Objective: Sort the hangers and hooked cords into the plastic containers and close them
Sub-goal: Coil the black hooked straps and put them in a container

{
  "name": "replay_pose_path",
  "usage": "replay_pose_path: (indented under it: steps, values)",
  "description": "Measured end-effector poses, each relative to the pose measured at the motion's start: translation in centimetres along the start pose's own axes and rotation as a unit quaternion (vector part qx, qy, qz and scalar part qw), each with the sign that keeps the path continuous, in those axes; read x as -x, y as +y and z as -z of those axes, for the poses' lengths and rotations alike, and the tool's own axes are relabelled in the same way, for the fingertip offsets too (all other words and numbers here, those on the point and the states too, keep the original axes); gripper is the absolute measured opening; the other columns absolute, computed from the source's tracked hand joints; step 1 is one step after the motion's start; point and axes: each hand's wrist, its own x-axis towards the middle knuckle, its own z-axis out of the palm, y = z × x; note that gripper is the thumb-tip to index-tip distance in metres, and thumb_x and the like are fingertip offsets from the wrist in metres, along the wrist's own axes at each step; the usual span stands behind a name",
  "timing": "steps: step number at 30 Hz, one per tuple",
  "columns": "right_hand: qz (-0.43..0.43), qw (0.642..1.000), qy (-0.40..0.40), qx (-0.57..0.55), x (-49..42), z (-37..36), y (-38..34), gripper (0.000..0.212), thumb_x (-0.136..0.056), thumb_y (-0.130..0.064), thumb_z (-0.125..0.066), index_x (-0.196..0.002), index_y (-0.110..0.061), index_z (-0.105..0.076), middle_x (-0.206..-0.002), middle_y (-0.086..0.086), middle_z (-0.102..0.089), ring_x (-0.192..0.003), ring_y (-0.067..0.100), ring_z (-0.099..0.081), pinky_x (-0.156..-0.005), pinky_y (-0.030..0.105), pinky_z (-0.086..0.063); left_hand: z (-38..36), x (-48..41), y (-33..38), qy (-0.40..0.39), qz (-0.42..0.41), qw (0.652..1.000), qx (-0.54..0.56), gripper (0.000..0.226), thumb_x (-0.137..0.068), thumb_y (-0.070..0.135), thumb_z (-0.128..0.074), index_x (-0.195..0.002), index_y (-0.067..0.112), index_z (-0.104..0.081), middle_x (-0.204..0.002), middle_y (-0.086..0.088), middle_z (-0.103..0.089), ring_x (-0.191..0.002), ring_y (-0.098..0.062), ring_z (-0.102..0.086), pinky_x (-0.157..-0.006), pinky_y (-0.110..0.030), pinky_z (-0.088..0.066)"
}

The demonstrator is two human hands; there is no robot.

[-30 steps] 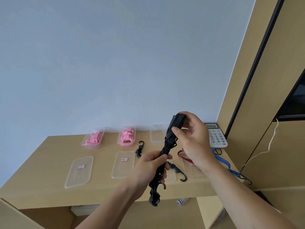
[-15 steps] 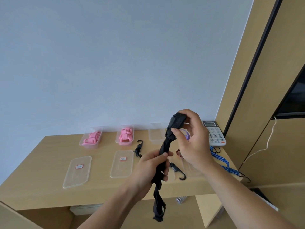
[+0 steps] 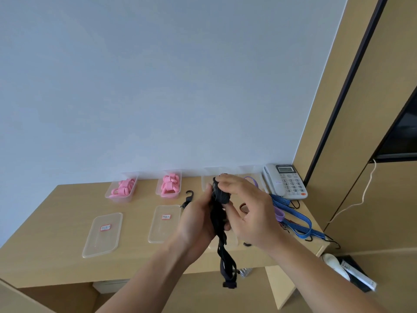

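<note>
Bundling in mid-air above the counter (image 3: 56,222): black hooked cord (image 3: 220,195) clamped mid-length in left hand (image 3: 196,220), wadded top pinched by right hand (image 3: 250,213). Hold tension, fold up the dangling tail (hook end hanging low) before lowering into the clear container (image 3: 207,177) just behind.

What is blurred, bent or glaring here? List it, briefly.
Head view: soft even light, no glare; left hand, right hand and black cord slightly smeared; wide lens makes the cupboard edge lean; lid label unreadable.
</note>
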Motion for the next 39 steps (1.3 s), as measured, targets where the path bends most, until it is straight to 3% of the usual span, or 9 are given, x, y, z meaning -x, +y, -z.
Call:
replay_pose_path:
  steps: [4, 7, 9, 11, 15, 22, 27, 31, 39]
  values:
    - [-0.039, 0.997, -0.046, -0.053, 0.4, 0.0, -0.8, 0.027, -0.083, 0.004, -0.069, -0.109, 0.000, -0.074, -0.128, 0.009, -0.067, -0.130, 0.020, -0.058, -0.108, 0.036, -0.046, 0.5, -0.1, 0.4, -0.022, -0.012, 0.999, 0.044, 0.042, -0.096, 0.055, -0.053, -0.103, 0.027, -0.083, -0.099, 0.004, -0.074, -0.086, -0.012, -0.069, -0.080, -0.030, -0.052]
    - [-0.147, 0.981, 0.023, -0.128, 0.1, -0.3, -1.5, 0.016, -0.086, -0.007, -0.074, -0.100, -0.013, -0.079, -0.122, -0.002, -0.072, -0.098, 0.018, -0.074, -0.081, 0.037, -0.060, 0.7, -0.1, 0.3, -0.026, -0.023, 0.999, 0.018, 0.043, -0.100, 0.053, -0.055, -0.110, 0.019, -0.079, -0.086, -0.002, -0.066, -0.074, -0.019, -0.062, -0.066, -0.032, -0.051]
    - [-0.278, 0.941, 0.071, -0.181, -0.3, -0.4, -1.8, 0.035, -0.078, -0.017, -0.085, -0.109, -0.026, -0.072, -0.127, -0.015, -0.066, -0.083, 0.013, -0.074, -0.069, 0.029, -0.060, 0.8, -0.3, 0.3, -0.014, -0.028, 0.999, 0.015, 0.041, -0.097, 0.049, -0.062, -0.112, 0.013, -0.077, -0.080, -0.004, -0.059, -0.063, -0.021, -0.053, -0.059, -0.033, -0.046]
    - [-0.406, 0.895, 0.028, -0.184, -0.8, -0.2, -1.3, 0.069, -0.065, -0.028, -0.093, -0.125, -0.034, -0.060, -0.128, -0.018, -0.061, -0.102, 0.004, -0.067, -0.082, 0.026, -0.055, 1.0, -0.4, 0.5, 0.004, -0.030, 0.999, 0.014, 0.041, -0.092, 0.045, -0.068, -0.111, 0.010, -0.075, -0.081, -0.008, -0.053, -0.059, -0.021, -0.046, -0.055, -0.033, -0.041]
    - [-0.488, 0.740, -0.140, -0.441, -2.0, 0.8, -0.4, 0.048, -0.075, -0.015, -0.084, -0.113, 0.004, -0.061, -0.095, 0.017, -0.065, -0.071, 0.034, -0.061, -0.064, 0.044, -0.051, 0.9, -0.3, 0.5, 0.001, -0.041, 0.999, -0.034, 0.040, -0.087, 0.042, -0.069, -0.108, 0.009, -0.069, -0.075, -0.010, -0.046, -0.055, -0.022, -0.041, -0.053, -0.033, -0.037]
    - [-0.455, 0.736, -0.141, -0.480, -2.8, 1.3, -0.5, 0.042, -0.094, -0.022, -0.066, -0.116, 0.012, -0.056, -0.096, 0.022, -0.061, -0.082, 0.036, -0.060, -0.071, 0.041, -0.052, 0.6, -0.1, 0.6, 0.037, -0.062, 0.996, -0.056, 0.026, -0.091, 0.030, -0.065, -0.073, 0.012, -0.064, -0.065, -0.008, -0.043, -0.054, -0.023, -0.039, -0.051, -0.032, -0.036]
    - [-0.462, 0.760, -0.091, -0.447, -3.0, 1.1, -0.6, 0.039, -0.088, -0.014, -0.069, -0.114, 0.013, -0.057, -0.097, 0.022, -0.062, -0.087, 0.035, -0.056, -0.077, 0.047, -0.051, 0.2, 0.1, 0.8, 0.013, -0.037, 0.999, -0.027, 0.027, -0.100, 0.031, -0.061, -0.091, 0.007, -0.067, -0.079, -0.011, -0.041, -0.055, -0.021, -0.038, -0.051, -0.031, -0.036]
    - [-0.466, 0.775, -0.073, -0.421, -3.2, 1.0, -0.8, 0.029, -0.082, -0.014, -0.078, -0.100, 0.003, -0.064, -0.081, 0.018, -0.063, -0.062, 0.029, -0.052, -0.050, 0.043, -0.049, -0.1, 0.4, 0.5, 0.017, -0.032, 0.999, -0.005, 0.043, -0.107, 0.040, -0.048, -0.098, 0.009, -0.076, -0.077, -0.012, -0.057, -0.056, -0.021, -0.044, -0.053, -0.031, -0.041]
    - [-0.480, 0.743, -0.034, -0.465, -4.3, 1.6, -0.4, 0.030, -0.087, -0.020, -0.070, -0.102, 0.006, -0.066, -0.089, 0.024, -0.067, -0.068, 0.030, -0.058, -0.051, 0.033, -0.042, 0.3, 0.6, -0.4, 0.028, -0.011, 0.998, -0.053, 0.043, -0.107, 0.040, -0.049, -0.096, 0.009, -0.076, -0.078, -0.012, -0.059, -0.063, -0.028, -0.057, -0.075, -0.044, -0.056]
